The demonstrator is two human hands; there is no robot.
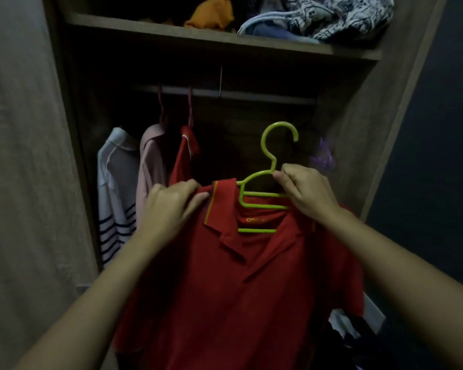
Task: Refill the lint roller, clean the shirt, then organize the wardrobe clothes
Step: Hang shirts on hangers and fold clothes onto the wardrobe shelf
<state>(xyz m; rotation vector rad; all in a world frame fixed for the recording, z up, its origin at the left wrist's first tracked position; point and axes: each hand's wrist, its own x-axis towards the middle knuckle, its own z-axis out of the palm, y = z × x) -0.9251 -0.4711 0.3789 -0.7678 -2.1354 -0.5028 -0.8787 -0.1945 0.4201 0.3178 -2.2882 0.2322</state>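
A red polo shirt (225, 289) hangs on a lime-green plastic hanger (265, 188) that I hold up in front of the open wardrobe. My left hand (171, 206) pinches the shirt's left shoulder beside the collar. My right hand (308, 193) grips the hanger's right arm just below the hook. The hanger's hook is free in the air, below the rail (251, 94). No lint roller is in view.
On the rail's left side hang a white striped shirt (115, 196), a pink shirt (151, 166) and another red shirt (183, 158). The upper shelf (171, 30) holds piled orange and blue clothes. Dark clothes lie at the lower right. The rail's right half is bare.
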